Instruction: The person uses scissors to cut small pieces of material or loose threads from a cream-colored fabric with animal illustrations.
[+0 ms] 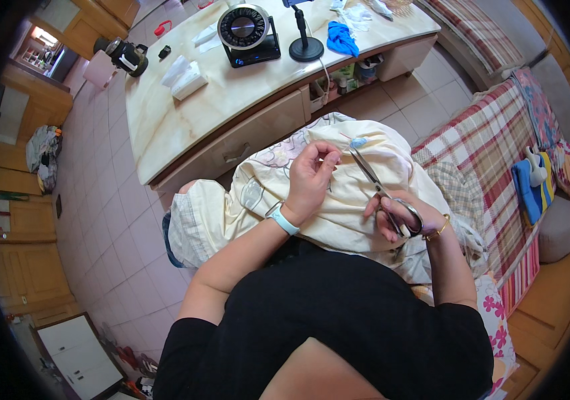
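Observation:
A cream printed cloth [285, 200] lies bunched over my lap. In my right hand [405, 217] I hold metal scissors [371, 175] by the handle loops, and their blades point up and left towards a small blue patch [359, 142] on the cloth. My left hand [317, 167] is just left of the blade tips, thumb and forefinger pinched together. Something thin, perhaps thread, may be between them, but it is too fine to make out. A watch with a light green band is on my left wrist and a gold-coloured bracelet on my right.
Ahead stands a marble-topped table [165, 140] with a tissue box [190, 85], a small fan [245, 35], a black round-based stand [306, 49] and a blue cloth [342, 39]. To the right is a seat with a plaid cover [490, 130], holding a folded blue and yellow cloth [525, 185].

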Demonstrator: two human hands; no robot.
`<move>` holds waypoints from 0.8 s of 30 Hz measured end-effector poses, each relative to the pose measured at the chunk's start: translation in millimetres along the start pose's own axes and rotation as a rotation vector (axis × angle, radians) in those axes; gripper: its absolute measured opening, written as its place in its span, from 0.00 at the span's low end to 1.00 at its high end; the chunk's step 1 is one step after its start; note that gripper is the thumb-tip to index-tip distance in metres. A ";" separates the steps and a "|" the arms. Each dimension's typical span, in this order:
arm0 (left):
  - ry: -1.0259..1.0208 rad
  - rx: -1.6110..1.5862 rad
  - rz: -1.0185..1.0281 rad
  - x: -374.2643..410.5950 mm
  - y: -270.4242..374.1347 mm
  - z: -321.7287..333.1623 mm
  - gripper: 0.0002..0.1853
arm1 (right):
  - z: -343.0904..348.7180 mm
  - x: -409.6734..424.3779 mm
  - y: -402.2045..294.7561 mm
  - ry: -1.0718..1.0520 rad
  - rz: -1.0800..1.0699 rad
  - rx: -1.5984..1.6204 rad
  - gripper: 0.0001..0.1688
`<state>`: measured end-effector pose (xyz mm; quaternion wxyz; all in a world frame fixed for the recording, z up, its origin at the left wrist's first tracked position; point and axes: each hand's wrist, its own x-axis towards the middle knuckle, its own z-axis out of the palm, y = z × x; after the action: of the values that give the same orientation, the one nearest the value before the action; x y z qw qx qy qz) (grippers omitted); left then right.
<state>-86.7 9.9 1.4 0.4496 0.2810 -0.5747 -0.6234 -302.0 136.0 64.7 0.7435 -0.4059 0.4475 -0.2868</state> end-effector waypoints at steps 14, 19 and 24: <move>-0.018 0.024 0.019 -6.6 3.5 -2.5 0.06 | -12.8 8.3 2.7 -0.038 -0.005 0.015 0.27; -0.033 0.041 0.039 -10.9 1.9 -4.0 0.06 | -15.7 6.5 3.3 -0.025 0.047 -0.004 0.26; -0.021 0.032 0.051 -12.6 -0.7 -7.1 0.05 | -22.1 0.0 6.8 -0.033 0.026 0.009 0.26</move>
<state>-75.3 17.7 -2.7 0.4544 0.2670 -0.5964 -0.6054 -321.5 131.8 52.8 0.7564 -0.4013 0.4390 -0.2724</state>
